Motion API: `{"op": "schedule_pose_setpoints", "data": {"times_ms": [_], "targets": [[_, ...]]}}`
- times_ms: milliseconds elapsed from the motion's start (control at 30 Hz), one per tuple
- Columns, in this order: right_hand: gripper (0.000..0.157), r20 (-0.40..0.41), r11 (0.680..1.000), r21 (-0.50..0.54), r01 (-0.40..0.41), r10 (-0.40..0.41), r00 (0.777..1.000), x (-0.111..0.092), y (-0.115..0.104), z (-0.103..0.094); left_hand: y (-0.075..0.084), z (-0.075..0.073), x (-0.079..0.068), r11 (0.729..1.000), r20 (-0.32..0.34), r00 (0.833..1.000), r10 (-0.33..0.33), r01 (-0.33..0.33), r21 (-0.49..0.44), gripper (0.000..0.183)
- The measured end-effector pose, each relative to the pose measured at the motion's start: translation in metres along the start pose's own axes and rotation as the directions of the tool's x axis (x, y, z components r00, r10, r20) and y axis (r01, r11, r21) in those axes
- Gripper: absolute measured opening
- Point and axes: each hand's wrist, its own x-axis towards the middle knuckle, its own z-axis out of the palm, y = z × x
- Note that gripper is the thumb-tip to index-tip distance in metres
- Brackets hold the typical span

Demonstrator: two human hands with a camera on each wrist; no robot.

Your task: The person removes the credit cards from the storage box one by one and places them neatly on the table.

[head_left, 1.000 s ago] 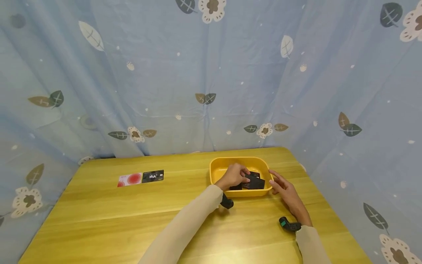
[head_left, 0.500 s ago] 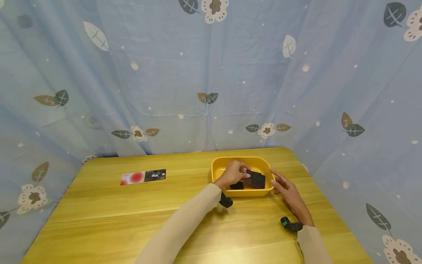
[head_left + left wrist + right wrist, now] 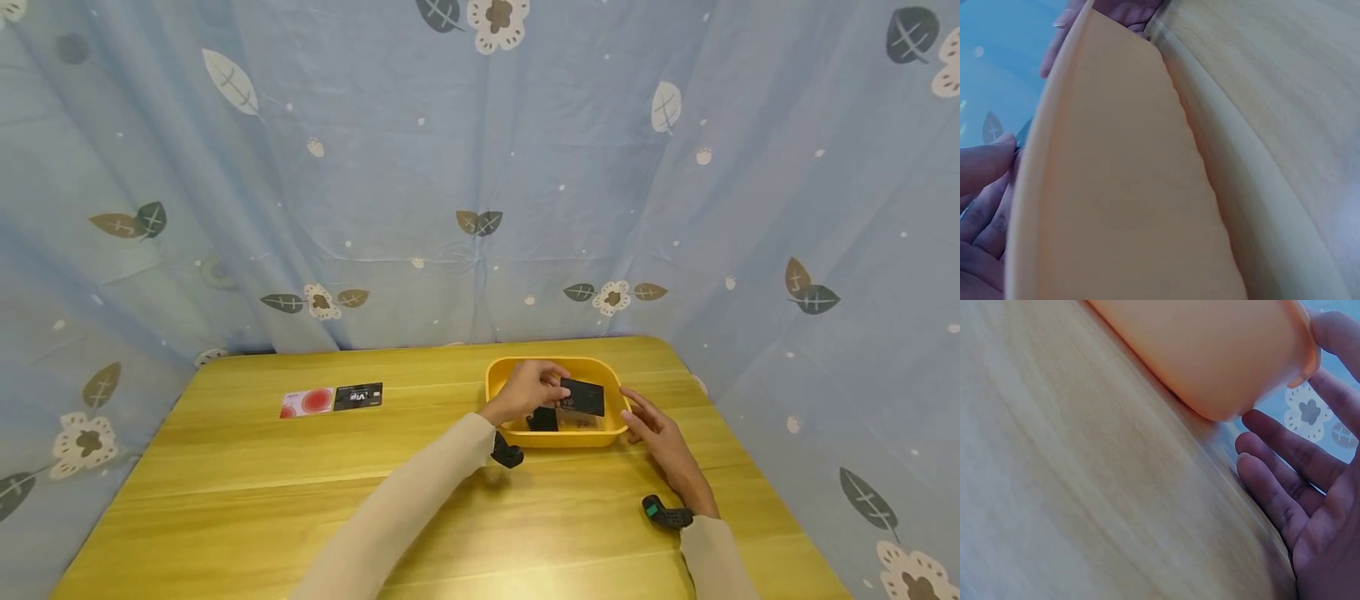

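In the head view, my left hand reaches over the yellow plastic bin. Its thumb and fingers pinch a black card marked VIP by the left end, tilted up inside the bin. Below it, a clear-looking card and another black card lie in the bin. My right hand rests at the bin's right end, thumb and index fingertips at the rim. Seen from the right wrist, the other fingers extend loosely beside the outer wall. The bin's wall hides much of the left hand's grip in the left wrist view.
On the left of the wooden table lie a pink-and-red card and a black VIP card, side by side. A blue patterned curtain hangs behind the table and along its sides.
The left hand has lifted the black card and turned its VIP face into view, uncovering the clear-looking card below. The right hand stays at the bin's rim. The view has shifted slightly.
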Motion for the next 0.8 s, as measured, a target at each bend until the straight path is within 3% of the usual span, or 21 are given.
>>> {"op": "schedule_pose_setpoints", "data": {"times_ms": [233, 467, 800], "targets": [[0.054, -0.011, 1.000, -0.005, -0.007, 0.007, 1.000, 0.000, -0.001, -0.001, 0.002, -0.009, -0.004, 1.000, -0.025, 0.999, 0.025, -0.025, 0.017, 0.031], [0.055, -0.008, 1.000, 0.003, -0.003, 0.003, 1.000, -0.001, 0.000, -0.001, 0.004, -0.014, -0.008, 0.992, -0.070, 0.997, 0.043, -0.035, 0.119, 0.033], [0.055, 0.009, 1.000, 0.016, -0.001, 0.001, 1.000, -0.004, -0.011, 0.001, 0.003, -0.025, -0.015, 0.996, -0.088, 0.995, 0.040, -0.034, 0.078, 0.032]]}}
